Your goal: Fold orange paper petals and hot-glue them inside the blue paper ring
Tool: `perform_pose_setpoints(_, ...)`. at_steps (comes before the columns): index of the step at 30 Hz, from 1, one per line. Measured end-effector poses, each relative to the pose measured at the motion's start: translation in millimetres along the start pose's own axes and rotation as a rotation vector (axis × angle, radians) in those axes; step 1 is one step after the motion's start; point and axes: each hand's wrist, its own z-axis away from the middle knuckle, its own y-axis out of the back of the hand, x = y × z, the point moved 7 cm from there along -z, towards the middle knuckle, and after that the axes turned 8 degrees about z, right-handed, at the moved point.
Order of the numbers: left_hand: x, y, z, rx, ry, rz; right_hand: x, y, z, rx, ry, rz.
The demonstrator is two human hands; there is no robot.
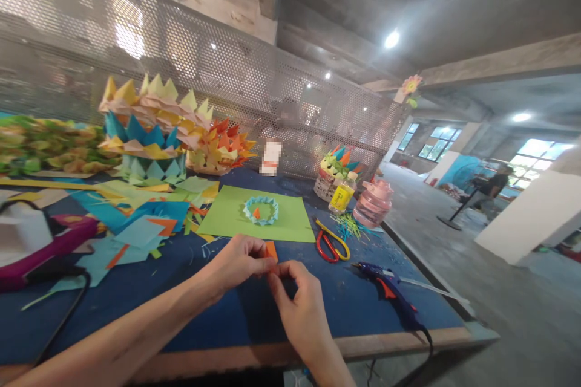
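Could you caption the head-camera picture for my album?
Left hand and right hand hold orange paper near a pale-blue paper ring on a green sheet.

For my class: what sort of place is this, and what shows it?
Probably a paper-craft workshop, under a bare concrete ceiling. It shows in the pointed folded-paper rings on the blue table, the glue gun near its right corner, and the orange paper held by the left hand and right hand.

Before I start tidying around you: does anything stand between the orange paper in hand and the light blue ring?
Nothing visible: beyond the orange paper, where left hand and right hand meet, only blue tabletop and green sheet lie before the light blue ring.
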Motion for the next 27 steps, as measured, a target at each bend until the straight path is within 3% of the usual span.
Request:
perform_pose_setpoints(11,8,0.6,3,0.01,0.04,0.05,-5,4,-1,0.041,0.035,0.034)
perform_pose_setpoints(19,15,-4.7,7,-0.068,0.033,0.16,-3,6,-1,0.008,-0.006,-0.046)
perform_pose_setpoints(23,17,-1.6,7,-0.022,0.035,0.191,-5,13,-1,0.092,0.031,0.084)
perform_pose_setpoints(27,14,1.4,5,0.009,0.023,0.203,-16,22,3,0.278,0.217,0.416)
